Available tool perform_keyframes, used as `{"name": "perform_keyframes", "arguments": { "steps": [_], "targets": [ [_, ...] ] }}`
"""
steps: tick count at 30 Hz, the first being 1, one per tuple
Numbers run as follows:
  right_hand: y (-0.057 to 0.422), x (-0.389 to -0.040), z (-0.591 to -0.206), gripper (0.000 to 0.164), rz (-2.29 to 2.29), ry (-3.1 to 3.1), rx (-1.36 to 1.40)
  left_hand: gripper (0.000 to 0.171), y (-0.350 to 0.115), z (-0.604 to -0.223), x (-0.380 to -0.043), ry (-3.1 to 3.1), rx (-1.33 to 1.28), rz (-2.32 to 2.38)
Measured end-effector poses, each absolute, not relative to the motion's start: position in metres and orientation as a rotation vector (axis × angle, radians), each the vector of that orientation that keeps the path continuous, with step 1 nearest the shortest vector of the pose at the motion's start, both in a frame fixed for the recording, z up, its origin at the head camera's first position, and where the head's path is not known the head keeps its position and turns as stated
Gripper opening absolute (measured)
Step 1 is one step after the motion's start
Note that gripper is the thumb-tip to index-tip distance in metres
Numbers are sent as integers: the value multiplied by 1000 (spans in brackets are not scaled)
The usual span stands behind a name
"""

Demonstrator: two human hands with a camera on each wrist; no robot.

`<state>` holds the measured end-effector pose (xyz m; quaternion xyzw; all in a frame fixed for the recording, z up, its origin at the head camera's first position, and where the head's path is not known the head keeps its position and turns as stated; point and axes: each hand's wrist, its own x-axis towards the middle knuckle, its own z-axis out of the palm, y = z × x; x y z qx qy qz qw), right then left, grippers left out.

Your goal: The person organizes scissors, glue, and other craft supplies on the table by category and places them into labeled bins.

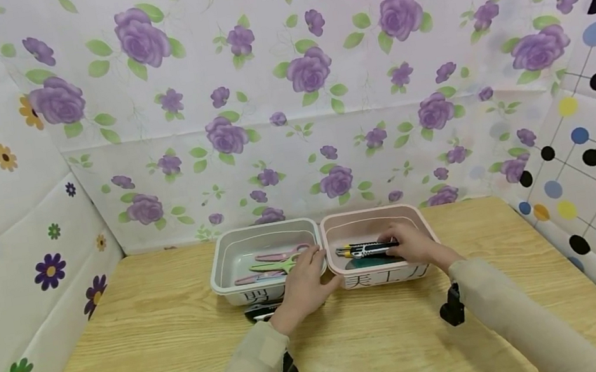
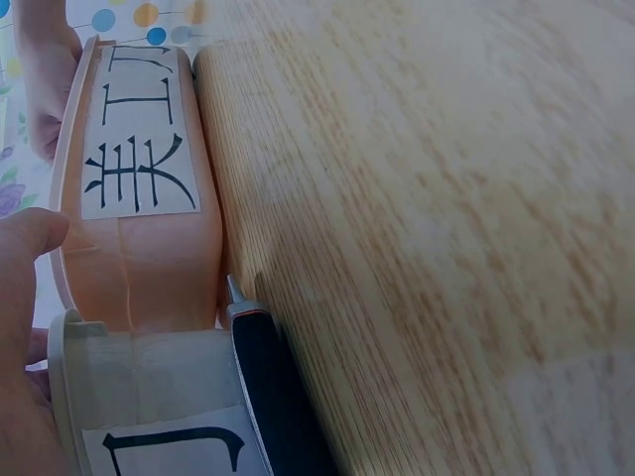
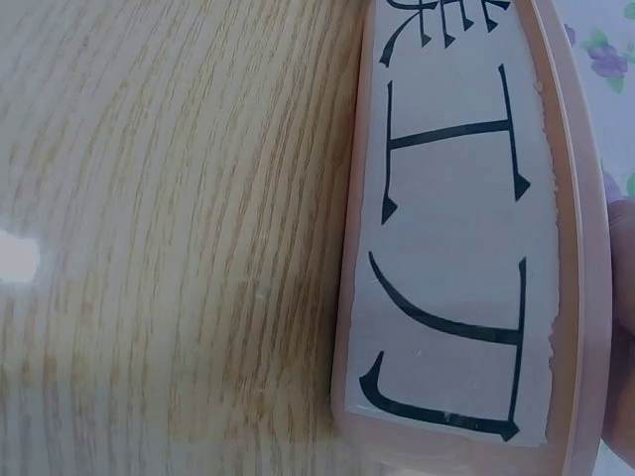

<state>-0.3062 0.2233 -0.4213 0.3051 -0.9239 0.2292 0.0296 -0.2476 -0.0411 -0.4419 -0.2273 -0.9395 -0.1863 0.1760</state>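
Note:
My left hand [image 1: 305,282] rests at the adjoining rims of a white bin [image 1: 217,275] and a pink bin [image 1: 430,227], its thumb out towards the pink one. Scissors with pink [image 1: 279,255] and green [image 1: 266,267] handles lie in the white bin. Inside the pink bin, my right hand [image 1: 412,243] pinches the end of a black-and-white utility knife [image 1: 368,252], among other utility knives with black and yellow parts. Its fingertips are partly hidden. On the table, against the white bin's front, lies a black utility knife [image 2: 278,397], partly covered by my left arm in the head view.
Both bins carry front labels with black characters, such as the pink bin's label [image 3: 451,228]. They stand side by side near the back of the wooden table [image 1: 379,341]. Flowered cloth [image 1: 272,87] hangs behind, and patterned sheets line both sides.

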Motion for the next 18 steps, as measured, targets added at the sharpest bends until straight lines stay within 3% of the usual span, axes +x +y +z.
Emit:
{"name": "perform_keyframes", "arguments": {
  "steps": [18],
  "targets": [
    [220,-311,-423,22,689,-2876,936,60,-41,-441,-247,-2662,-645,-519]
  ]
}}
